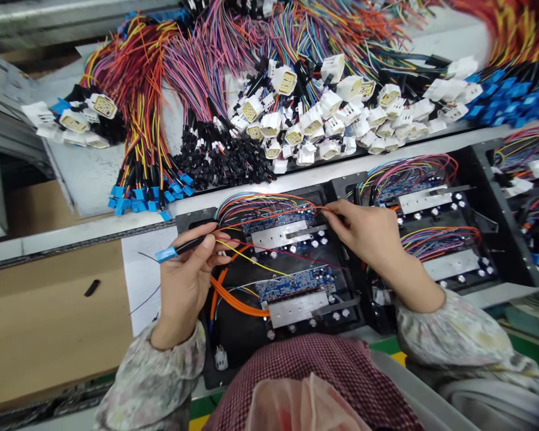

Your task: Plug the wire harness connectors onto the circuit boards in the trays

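My left hand [191,269] is closed around the black-sleeved end of a wire harness [190,245], whose blue connector [166,254] sticks out to the left. Red, yellow and orange wires fan out from that sleeve. An orange wire [269,214] runs taut to my right hand [363,230], which pinches its far end between thumb and fingertips. Below both hands lies a black housing [242,335] with an upper circuit board [273,221] and a lower circuit board [296,284]. Each board has a silver metal bar beside it. Thick orange cables [236,299] reach the lower board.
Bundles of wires with white connectors [312,120], black plugs [224,155] and blue connectors [139,200] lie along the shelf behind. More housings [480,209] stand to the right. On the left are brown board [58,317], white paper [144,275] and a small black piece [92,288].
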`<state>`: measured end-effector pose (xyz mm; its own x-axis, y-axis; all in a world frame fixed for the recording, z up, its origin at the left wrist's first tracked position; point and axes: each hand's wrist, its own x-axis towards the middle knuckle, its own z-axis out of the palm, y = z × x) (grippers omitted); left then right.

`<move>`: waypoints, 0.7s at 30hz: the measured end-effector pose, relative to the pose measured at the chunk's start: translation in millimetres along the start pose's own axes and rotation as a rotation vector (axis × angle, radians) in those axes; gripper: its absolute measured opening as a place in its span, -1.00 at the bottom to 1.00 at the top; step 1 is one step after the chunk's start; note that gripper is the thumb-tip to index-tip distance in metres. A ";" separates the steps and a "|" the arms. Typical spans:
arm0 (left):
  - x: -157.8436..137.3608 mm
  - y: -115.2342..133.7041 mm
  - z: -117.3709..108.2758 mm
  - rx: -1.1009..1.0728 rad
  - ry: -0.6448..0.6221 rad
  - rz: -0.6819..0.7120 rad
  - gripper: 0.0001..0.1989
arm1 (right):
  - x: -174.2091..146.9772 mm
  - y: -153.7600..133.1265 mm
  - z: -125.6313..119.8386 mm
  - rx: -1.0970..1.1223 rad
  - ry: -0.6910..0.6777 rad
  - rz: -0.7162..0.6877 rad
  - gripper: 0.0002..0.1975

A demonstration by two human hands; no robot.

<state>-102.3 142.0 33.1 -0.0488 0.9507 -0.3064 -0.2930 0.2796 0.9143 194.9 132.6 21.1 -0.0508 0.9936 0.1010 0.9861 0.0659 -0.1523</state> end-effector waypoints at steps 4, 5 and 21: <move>-0.3 0.0 -0.3 0.019 -0.010 0.013 -0.80 | -19.0 -7.1 -20.4 0.112 0.036 -0.076 -0.71; -0.3 0.1 -0.1 0.027 -0.008 0.017 -0.80 | -25.6 -10.0 -22.1 0.121 -0.008 -0.138 -0.70; -2.0 -3.3 -0.4 0.135 0.040 0.095 -0.81 | -5.2 -7.1 -22.0 0.254 0.131 0.008 -0.71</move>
<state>-101.6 139.1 30.6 -0.1090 0.9684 -0.2243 -0.1544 0.2064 0.9662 191.7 124.9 43.2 -0.0059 0.9750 0.2223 0.9144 0.0952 -0.3935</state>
